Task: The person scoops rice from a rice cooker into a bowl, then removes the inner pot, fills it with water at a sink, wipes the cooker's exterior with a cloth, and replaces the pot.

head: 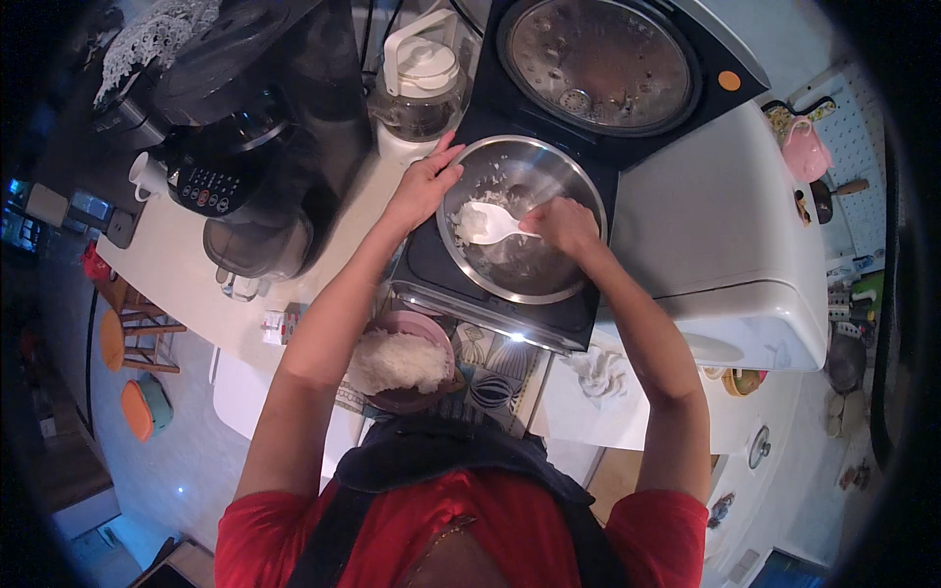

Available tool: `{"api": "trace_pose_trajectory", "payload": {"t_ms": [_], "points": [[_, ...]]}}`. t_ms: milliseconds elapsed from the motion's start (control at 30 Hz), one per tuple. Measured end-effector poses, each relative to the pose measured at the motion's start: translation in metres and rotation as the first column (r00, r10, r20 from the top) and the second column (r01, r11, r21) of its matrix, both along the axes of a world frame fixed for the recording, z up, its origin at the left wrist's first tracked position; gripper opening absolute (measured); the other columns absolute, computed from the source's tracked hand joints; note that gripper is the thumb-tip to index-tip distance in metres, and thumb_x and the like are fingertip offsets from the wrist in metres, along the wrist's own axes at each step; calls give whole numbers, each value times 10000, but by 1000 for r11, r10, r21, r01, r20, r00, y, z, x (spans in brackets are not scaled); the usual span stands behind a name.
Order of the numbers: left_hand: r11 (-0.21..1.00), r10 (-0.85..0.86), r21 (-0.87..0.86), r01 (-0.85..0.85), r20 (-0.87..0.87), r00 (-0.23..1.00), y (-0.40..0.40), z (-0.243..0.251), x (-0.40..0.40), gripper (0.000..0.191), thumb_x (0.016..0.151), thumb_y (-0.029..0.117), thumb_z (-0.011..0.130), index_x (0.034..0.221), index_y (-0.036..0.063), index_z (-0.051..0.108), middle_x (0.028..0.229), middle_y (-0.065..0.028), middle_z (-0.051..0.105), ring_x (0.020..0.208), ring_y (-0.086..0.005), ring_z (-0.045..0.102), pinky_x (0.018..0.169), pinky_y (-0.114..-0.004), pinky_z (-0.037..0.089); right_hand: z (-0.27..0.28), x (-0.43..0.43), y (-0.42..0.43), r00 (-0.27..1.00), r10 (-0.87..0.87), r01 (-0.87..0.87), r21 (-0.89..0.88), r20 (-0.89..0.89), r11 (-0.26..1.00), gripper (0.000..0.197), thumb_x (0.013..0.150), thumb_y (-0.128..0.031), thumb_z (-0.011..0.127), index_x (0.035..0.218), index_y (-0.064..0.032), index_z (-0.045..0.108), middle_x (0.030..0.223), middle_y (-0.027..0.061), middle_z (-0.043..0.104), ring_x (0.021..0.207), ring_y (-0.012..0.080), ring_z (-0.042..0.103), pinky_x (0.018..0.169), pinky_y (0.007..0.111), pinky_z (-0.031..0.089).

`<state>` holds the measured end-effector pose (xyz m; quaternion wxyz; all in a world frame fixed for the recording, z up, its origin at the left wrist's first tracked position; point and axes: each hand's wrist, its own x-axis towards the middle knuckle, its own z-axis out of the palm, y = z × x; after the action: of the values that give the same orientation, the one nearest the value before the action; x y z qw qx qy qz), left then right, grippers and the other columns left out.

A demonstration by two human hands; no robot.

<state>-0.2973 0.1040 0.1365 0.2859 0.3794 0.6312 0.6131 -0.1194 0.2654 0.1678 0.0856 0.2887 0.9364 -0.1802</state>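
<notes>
My right hand is closed on the handle of a white rice paddle inside a steel bowl. Cooked rice lies on and beside the paddle's blade, at the bowl's left side, with stray grains on the inner wall. At the upper left rim, my left hand touches the bowl, its thumb and fingers at the edge. The bowl rests on a black rice cooker whose lid stands raised behind it, its inner plate wet. Nearer my body is a pink bowl heaped with cooked rice.
To the left stand a black appliance, a white mug and a glass jug with a white handle. A white rounded appliance is close on the right. Crumpled white paper or cloth lies near my right forearm.
</notes>
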Motion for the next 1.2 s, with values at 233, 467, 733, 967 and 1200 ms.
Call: {"api": "trace_pose_trajectory", "payload": {"t_ms": [233, 467, 733, 967, 1200], "points": [[996, -19, 90, 19, 4, 1000, 0, -11, -4, 403, 913, 154, 484, 1270, -31, 462, 1478, -74, 217, 1338, -171, 234, 1055, -275, 225, 7, 3, -7, 981, -6, -24, -150, -196, 988, 220, 766, -373, 661, 892, -201, 717, 867, 123, 668, 835, 263, 653, 737, 368, 490], [992, -49, 115, 43, 47, 998, 7, -16, -7, 407, 948, 215, 448, 1234, -72, 479, 1467, -81, 233, 1310, -153, 264, 1048, -271, 239, 2, 16, 12, 970, -113, 14, -420, -213, 908, 248, 757, -342, 697, 923, -159, 718, 695, 48, 656, 568, 120, 594, 557, 285, 467], [987, 35, 150, -65, 194, 980, -12, -15, -6, 560, 940, 415, 424, 1265, -40, 458, 1332, -107, 446, 1223, -161, 391, 1029, -273, 280, 71, 65, -40, 890, -221, 14, -460, -399, 888, 263, 792, -291, 681, 943, -76, 703, 646, 15, 623, 502, 66, 490, 500, 222, 414], [997, 60, 32, -70, 248, 967, -110, 7, 26, 556, 909, 475, 439, 1297, 77, 466, 1305, -69, 489, 1250, -220, 395, 972, -394, 319, 60, 120, -129, 921, -194, -61, -618, -337, 784, 247, 817, -157, 666, 1040, -50, 662, 818, 57, 681, 704, 71, 588, 652, 222, 479], [994, 107, -60, -93, 294, 950, -176, -24, 47, 566, 917, 488, 412, 1305, 78, 451, 1296, -57, 502, 1210, -153, 438, 959, -325, 318, -20, 127, -190, 936, 124, -140, -25, -330, 990, 332, 761, -106, 627, 1090, -62, 630, 806, 117, 655, 716, 256, 625, 678, 329, 498]]}}
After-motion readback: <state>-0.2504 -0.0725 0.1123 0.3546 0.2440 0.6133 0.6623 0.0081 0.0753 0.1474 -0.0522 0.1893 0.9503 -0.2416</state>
